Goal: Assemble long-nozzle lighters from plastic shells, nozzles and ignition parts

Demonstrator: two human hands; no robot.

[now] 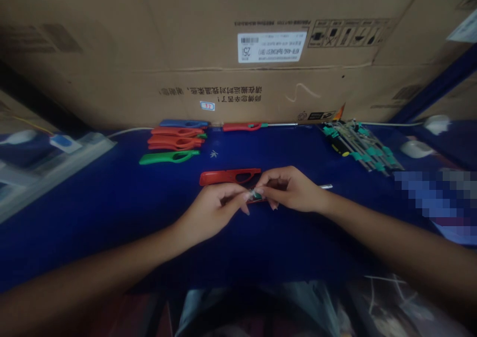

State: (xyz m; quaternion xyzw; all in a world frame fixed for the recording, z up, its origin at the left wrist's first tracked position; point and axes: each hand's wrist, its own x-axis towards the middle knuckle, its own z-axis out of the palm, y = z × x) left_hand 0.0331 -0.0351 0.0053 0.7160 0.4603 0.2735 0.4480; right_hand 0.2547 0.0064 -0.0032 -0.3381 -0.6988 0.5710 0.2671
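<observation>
In the middle of the blue table, my left hand [216, 203] and my right hand [288, 190] meet, both with fingers pinched. Between the fingertips is a long-neck lighter [256, 195], partly assembled, showing a small green part, a whitish bit and a red edge. My fingers cover most of it. Past my right wrist a metal tube end [327, 186] sticks out, in line with the lighter; the join is hidden. Just behind my hands lies a loose red lighter handle shell [223, 177] with a trigger opening.
Orange-red [175, 141], blue [182, 124] and green handle shells [167, 157] lie at back left. A red lighter with metal tube [242, 126] rests along the cardboard [208, 43]. Right of it are metal tubes with green parts [367, 145] and a screwdriver [338, 145].
</observation>
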